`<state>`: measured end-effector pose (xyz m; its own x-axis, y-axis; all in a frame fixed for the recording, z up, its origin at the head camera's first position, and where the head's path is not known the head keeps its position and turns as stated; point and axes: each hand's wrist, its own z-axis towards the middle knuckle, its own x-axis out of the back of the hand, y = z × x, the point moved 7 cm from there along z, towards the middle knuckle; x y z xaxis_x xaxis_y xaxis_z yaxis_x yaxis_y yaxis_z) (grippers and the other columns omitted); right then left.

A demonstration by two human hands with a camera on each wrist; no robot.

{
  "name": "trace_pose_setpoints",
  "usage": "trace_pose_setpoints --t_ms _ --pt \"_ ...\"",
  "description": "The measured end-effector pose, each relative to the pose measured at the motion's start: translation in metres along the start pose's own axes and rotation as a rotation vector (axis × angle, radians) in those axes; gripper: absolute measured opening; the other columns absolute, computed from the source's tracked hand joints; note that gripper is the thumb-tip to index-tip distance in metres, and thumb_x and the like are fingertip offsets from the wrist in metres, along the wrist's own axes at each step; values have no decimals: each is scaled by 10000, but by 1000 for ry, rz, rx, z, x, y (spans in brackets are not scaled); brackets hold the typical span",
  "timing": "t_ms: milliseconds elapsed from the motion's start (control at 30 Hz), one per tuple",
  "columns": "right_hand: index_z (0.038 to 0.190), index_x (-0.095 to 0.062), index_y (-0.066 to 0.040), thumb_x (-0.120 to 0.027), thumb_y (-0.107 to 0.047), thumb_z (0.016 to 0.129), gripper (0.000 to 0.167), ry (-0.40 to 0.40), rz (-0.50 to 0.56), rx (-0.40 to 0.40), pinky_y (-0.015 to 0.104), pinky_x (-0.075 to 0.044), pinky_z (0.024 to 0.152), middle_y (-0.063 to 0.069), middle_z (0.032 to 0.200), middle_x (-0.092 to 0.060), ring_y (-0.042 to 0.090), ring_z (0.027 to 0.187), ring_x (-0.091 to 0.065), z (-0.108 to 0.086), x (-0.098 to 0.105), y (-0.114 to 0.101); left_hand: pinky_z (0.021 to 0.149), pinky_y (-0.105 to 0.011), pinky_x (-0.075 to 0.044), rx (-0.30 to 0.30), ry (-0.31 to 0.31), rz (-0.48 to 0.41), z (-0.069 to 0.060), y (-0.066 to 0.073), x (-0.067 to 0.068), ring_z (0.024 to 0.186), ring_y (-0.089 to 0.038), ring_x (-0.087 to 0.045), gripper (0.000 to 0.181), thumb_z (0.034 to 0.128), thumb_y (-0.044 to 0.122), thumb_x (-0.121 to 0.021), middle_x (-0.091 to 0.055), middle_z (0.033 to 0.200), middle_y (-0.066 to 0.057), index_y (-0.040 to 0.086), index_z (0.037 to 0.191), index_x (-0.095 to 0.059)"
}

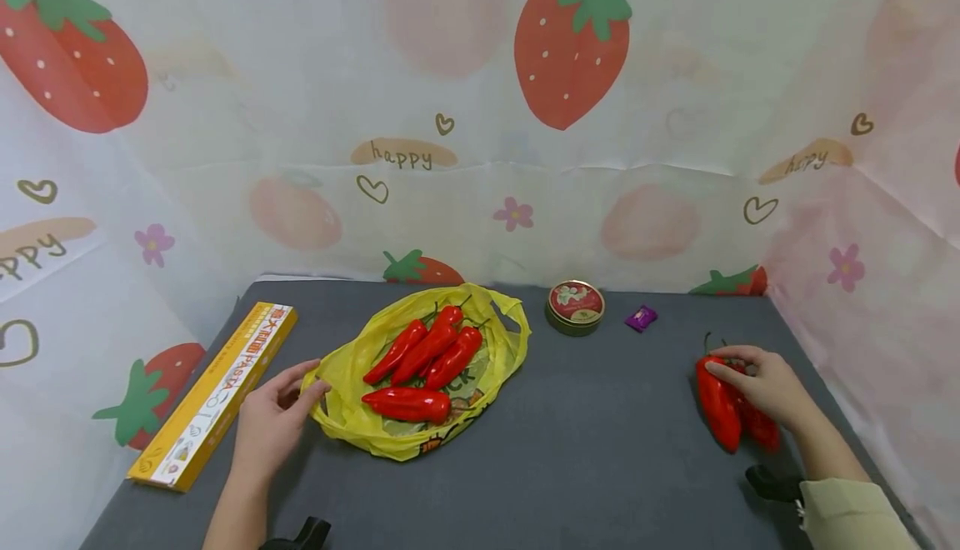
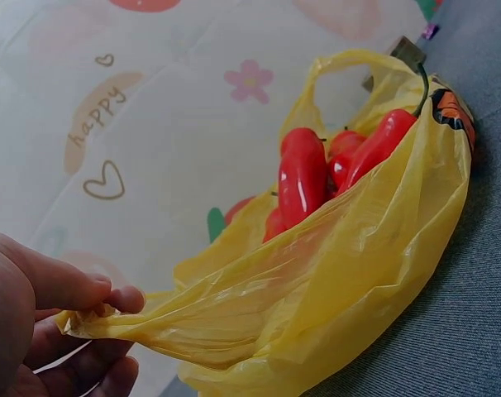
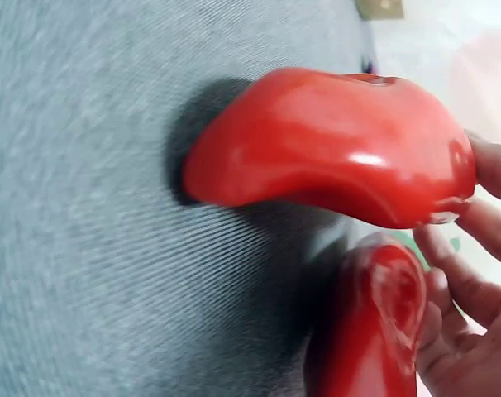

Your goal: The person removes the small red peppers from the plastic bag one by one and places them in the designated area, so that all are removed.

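Note:
A yellow plastic bag (image 1: 339, 364) lies spread on the grey table, with several shiny red peppers (image 1: 408, 405) on it. At its left edge my left hand (image 1: 272, 418) pinches a gathered bit of the bag, plainly seen between thumb and finger in the left wrist view. Far to the right, my right hand (image 1: 767, 387) grips a red pepper (image 1: 717, 404) near its stem end. The lower end of this pepper (image 3: 333, 145) is close to the cloth; whether it touches is unclear. A second red pepper (image 3: 370, 331) is beside it, under the hand, partly hidden.
A yellow pasta box (image 1: 213, 400) lies slantwise at the left edge of the table. Toward the back stand a round red-topped tin (image 1: 575, 307) and a small purple wrapped sweet (image 1: 641, 317). A strawberry-print cloth (image 1: 465, 225) hangs behind and along both sides.

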<state>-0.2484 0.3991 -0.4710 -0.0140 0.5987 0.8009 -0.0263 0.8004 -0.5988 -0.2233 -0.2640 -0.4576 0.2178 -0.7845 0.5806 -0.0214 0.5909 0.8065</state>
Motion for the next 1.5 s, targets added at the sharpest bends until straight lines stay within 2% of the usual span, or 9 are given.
trace_pose_setpoints --t_ms 133,300,433,667,833,1000,1167,1300,1500 --pt "1236 -681 13 -645 -370 992 455 15 -25 47 701 -387 955 347 1367 -526 533 1243 -454 2 -4 4 635 -235 -469 -1 -2 2 0 0 0 786 -108 -592 451 975 403 -666 -758 1033 -117 130 1334 -660" --pt "1206 -703 7 -644 -369 994 436 45 -70 69 702 -391 956 334 1310 -577 537 1221 -482 3 -6 7 603 -248 -446 -15 11 0 0 0 1 724 -110 -560 424 974 378 -675 -734 930 -102 131 1319 -673" --pt "1238 -688 -2 -628 -401 998 469 52 -56 15 682 -419 931 337 1327 -557 517 1180 -516 1 -6 11 577 -263 -420 -25 17 -2 0 1 2 681 -118 -530 415 973 370 -680 -687 838 -69 128 1310 -679" --pt "1329 -629 -23 -566 -470 1014 551 61 1 -60 661 -410 903 311 1391 -489 471 1201 -476 -4 3 10 588 -259 -423 -20 18 -2 -1 3 2 693 -117 -538 408 972 364 -682 -691 852 -74 133 1308 -680" --pt "1324 -637 -62 -599 -444 1005 498 92 11 -8 644 -429 885 253 1392 -524 441 1199 -494 -4 10 -10 595 -254 -433 -25 17 -6 -1 3 2 706 -109 -550 404 974 356 -682 -728 925 -113 131 1309 -679" --pt "1262 -686 -111 -647 -387 990 389 142 -6 76 488 -489 833 190 1287 -626 370 1117 -566 -3 15 -40 614 -243 -449 -15 12 -10 -1 2 1 738 -91 -570 415 971 363 -683 -749 971 -104 129 1314 -676" --pt "1223 -709 -149 -678 -359 975 327 179 3 142 242 -473 763 124 1196 -659 111 1004 -543 -2 13 -69 628 -235 -461 -10 12 -13 -1 1 2 761 -84 -593 414 976 359 -678 -758 996 -101 131 1321 -672" --pt "1202 -714 -148 -706 -305 962 287 202 16 197 199 -461 709 74 1149 -658 -51 904 -481 -2 9 -88 611 -242 -453 -12 11 -26 -1 0 2 742 -113 -590 412 975 360 -679 -755 983 -116 132 1318 -674" --pt "1249 -691 -151 -707 -322 959 336 171 65 202 211 -506 722 82 1227 -648 15 945 -536 -3 -2 -114 583 -257 -432 -10 12 -28 0 0 2 708 -136 -563 418 971 372 -682 -745 951 -123 135 1315 -676"
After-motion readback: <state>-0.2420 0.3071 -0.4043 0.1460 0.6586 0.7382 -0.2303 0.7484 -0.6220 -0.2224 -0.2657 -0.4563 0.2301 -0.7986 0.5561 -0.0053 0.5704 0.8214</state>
